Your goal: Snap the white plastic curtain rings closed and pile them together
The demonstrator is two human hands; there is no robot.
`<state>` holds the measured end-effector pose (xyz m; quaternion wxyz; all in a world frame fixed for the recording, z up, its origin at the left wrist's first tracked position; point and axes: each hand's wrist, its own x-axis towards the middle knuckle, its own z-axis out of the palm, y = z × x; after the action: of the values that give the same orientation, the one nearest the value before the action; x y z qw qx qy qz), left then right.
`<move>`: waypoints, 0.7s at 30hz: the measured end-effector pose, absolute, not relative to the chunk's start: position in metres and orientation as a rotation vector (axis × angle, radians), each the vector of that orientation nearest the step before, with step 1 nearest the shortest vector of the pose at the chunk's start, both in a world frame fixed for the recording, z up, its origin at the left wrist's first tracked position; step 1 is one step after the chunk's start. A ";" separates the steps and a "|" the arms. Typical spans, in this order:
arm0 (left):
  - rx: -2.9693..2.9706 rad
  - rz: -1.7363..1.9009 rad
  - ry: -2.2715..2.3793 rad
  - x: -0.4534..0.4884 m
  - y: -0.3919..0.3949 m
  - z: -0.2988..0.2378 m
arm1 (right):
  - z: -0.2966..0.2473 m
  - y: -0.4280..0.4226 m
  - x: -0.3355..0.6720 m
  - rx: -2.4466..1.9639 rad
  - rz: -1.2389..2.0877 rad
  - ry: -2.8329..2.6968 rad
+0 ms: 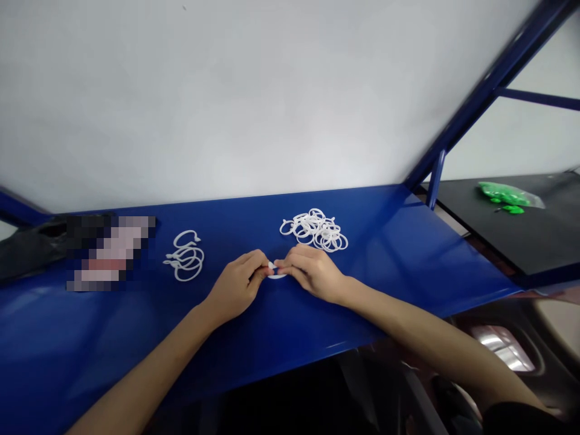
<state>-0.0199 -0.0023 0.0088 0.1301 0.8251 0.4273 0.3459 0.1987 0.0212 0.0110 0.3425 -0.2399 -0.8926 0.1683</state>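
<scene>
A white plastic curtain ring (277,277) is pinched between my two hands, just above the blue tabletop. My left hand (240,282) grips its left side between thumb and fingers. From the right, my right hand (316,270) pinches the other side, and the fingers hide much of the ring. Left of my hands lie several similar rings (189,266), opened at their ends and overlapping in a short row. Beyond my right hand sits a tangled pile of more white rings (317,229).
The blue table (254,344) runs up to a pale wall (254,96). A black bag (31,248) and a blurred-out flat item (115,251) lie at the left. At right, past a blue metal frame (437,175), a black table (502,235) holds a bag of green pieces (510,194).
</scene>
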 end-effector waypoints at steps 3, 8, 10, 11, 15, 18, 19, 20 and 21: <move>2.412 0.984 1.258 -0.021 0.000 0.009 | 0.009 0.023 0.198 -0.641 0.415 -2.297; 2.443 0.927 1.302 -0.024 0.003 0.007 | 0.009 0.024 0.197 -0.733 0.414 -2.305; 2.466 0.896 1.312 -0.026 0.004 0.006 | 0.011 0.023 0.197 -0.772 0.432 -2.313; 2.478 0.880 1.312 -0.026 0.004 0.005 | 0.011 0.023 0.196 -0.786 0.443 -2.314; 2.503 0.853 1.313 -0.026 0.003 0.003 | 0.012 0.022 0.196 -0.797 0.466 -2.316; 2.525 0.865 1.306 -0.026 0.005 0.003 | 0.014 0.023 0.197 -0.794 0.464 -2.320; 2.538 0.870 1.324 -0.028 0.007 0.004 | 0.015 0.024 0.199 -0.804 0.453 -2.316; 2.552 0.876 1.369 -0.032 0.010 0.006 | 0.017 0.026 0.201 -0.826 0.430 -2.308; 2.565 0.884 1.447 -0.038 0.013 0.007 | 0.020 0.029 0.204 -0.867 0.393 -2.293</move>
<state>-0.0377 0.0134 0.0074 0.0333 0.8337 0.4704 0.2873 0.2035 0.0288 0.0200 0.3234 -0.3305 -0.8739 0.1498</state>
